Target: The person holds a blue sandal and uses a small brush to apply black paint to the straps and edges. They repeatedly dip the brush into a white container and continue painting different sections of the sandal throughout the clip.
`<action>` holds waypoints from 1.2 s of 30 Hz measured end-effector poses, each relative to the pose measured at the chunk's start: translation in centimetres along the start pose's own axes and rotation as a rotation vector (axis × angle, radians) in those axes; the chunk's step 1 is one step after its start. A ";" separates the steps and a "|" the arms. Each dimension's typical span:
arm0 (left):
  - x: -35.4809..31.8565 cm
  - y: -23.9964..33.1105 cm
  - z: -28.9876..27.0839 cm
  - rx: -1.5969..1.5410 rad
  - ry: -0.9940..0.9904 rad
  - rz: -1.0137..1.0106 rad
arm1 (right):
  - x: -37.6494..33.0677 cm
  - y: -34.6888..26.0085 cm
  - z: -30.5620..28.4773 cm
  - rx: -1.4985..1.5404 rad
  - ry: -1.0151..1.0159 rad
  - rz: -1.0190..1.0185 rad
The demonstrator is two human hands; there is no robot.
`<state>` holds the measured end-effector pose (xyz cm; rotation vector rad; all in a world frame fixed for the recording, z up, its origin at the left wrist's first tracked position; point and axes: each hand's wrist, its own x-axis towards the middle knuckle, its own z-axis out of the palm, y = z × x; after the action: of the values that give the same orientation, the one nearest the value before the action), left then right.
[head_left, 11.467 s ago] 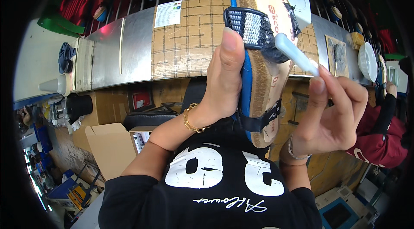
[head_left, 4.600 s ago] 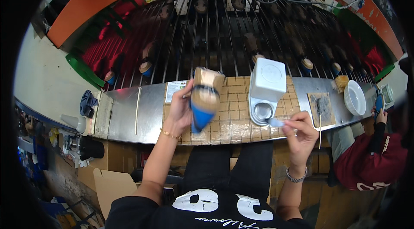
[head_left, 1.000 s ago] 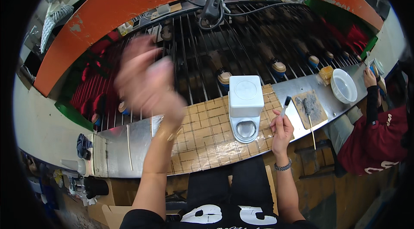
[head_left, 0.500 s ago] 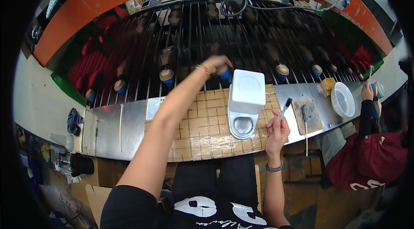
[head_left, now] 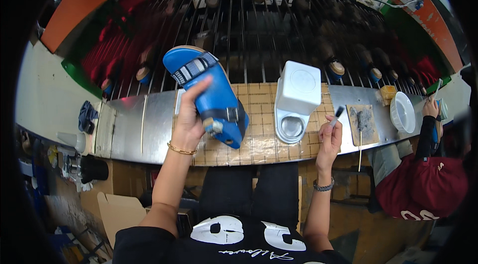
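A blue sandal (head_left: 214,96) is in my left hand (head_left: 188,122), held up over the bench with its toe end pointing up and left. A striped strap crosses its front, and a dark strap with a buckle sits lower down. My fingers wrap its left edge. In my right hand (head_left: 328,143) a small brush (head_left: 336,114) with dark bristles is pinched, tip up. Between my hands stands a white dispenser (head_left: 298,87) with a round shallow cup (head_left: 292,127) at its near end, resting on a brown taped sheet (head_left: 259,147).
Beyond the bench, a conveyor of metal rods (head_left: 234,60) carries several shoes. On the right are a stained board (head_left: 362,123) with a dark-headed brush, a yellowish block (head_left: 388,93) and a white bowl (head_left: 401,113). Another person's hand (head_left: 430,108) works at far right. A thin stick (head_left: 143,124) lies left.
My left hand has come back from the conveyor toward me and left, now with the blue sandal in it. My right hand still holds the brush. The whole view has shifted a little.
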<state>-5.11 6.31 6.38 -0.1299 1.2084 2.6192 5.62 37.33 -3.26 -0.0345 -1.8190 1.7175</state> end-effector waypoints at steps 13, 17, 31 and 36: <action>-4.0 -3.1 -1.2 0.836 -0.167 0.400 | 0.4 -7.4 0.1 -0.993 -0.234 -0.312; -5.1 -3.7 -0.7 0.768 -0.201 0.516 | 0.7 -6.9 0.2 -1.021 -0.244 -0.370; -11.2 -3.1 -0.6 0.798 -0.297 0.171 | 1.0 -6.4 0.2 -1.016 -0.186 -0.410; -12.5 -4.1 -0.4 0.660 -0.177 0.063 | 0.9 -6.5 0.3 -1.032 -0.308 -0.332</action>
<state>8.01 6.23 5.40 0.2602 1.9409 2.0801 7.35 36.50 3.01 0.1050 -2.5725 0.4484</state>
